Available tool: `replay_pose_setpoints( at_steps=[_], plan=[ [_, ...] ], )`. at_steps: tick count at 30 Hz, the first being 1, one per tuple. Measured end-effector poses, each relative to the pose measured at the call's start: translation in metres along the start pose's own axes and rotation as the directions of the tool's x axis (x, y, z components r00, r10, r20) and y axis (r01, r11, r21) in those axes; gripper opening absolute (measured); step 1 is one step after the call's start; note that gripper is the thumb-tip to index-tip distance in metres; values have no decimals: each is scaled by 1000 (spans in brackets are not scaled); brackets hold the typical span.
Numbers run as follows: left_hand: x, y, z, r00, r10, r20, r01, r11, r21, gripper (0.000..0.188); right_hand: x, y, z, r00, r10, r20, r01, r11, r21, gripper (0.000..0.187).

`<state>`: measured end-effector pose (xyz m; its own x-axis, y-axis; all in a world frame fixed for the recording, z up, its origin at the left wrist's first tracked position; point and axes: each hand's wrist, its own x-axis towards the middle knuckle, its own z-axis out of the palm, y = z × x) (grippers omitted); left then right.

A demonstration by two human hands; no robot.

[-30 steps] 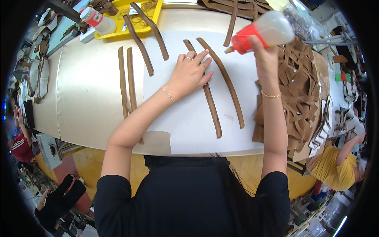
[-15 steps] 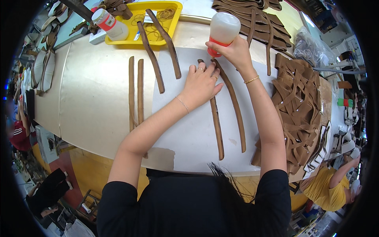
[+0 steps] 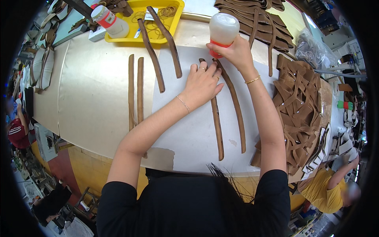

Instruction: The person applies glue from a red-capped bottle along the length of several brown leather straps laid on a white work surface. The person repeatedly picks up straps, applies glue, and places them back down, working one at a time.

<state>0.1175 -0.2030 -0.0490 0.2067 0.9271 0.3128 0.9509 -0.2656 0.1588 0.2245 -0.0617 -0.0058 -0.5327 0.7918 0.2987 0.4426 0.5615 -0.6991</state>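
Observation:
Tipped nozzle-down, a translucent squeeze bottle (image 3: 225, 28) with a red collar and pale contents is gripped in my right hand (image 3: 239, 54). Its tip is at the far end of a curved brown strip (image 3: 237, 110), on white paper (image 3: 185, 130). My left hand (image 3: 202, 83) lies with fingers spread over the far part of a second brown strip (image 3: 217, 132), fingertips close to the nozzle. That strip has a dark line along its edge. My palm hides part of it, and the exact contact at the nozzle is too small to tell.
A yellow tray (image 3: 179, 17) holds rubber bands; two strips lean over its near edge. Another squeeze bottle (image 3: 112, 25) stands by it. Two strips (image 3: 140, 91) lie left of the paper. Brown pieces (image 3: 298, 106) are heaped at right, with more stacked (image 3: 252, 23) behind. Other people work at both sides.
Both hands and the bottle stay almost in place, with only a slight shift of the whole view. The person at the far right has moved a little.

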Motion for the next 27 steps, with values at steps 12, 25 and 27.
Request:
replay_pose_setpoints(
  at_steps=[12,25,27],
  plan=[
    [-1,2,1,1000,6,0,-6,1000,18,43,-12,7,-14,992,117,-39,-118,993,-27,57],
    [-8,7,-4,997,75,24,-74,996,-46,37,-14,4,-12,989,139,-45,-138,990,19,56],
    [-7,8,-4,997,72,33,-71,996,-47,36,-16,8,-11,990,131,-45,-130,991,23,56]
  ],
)
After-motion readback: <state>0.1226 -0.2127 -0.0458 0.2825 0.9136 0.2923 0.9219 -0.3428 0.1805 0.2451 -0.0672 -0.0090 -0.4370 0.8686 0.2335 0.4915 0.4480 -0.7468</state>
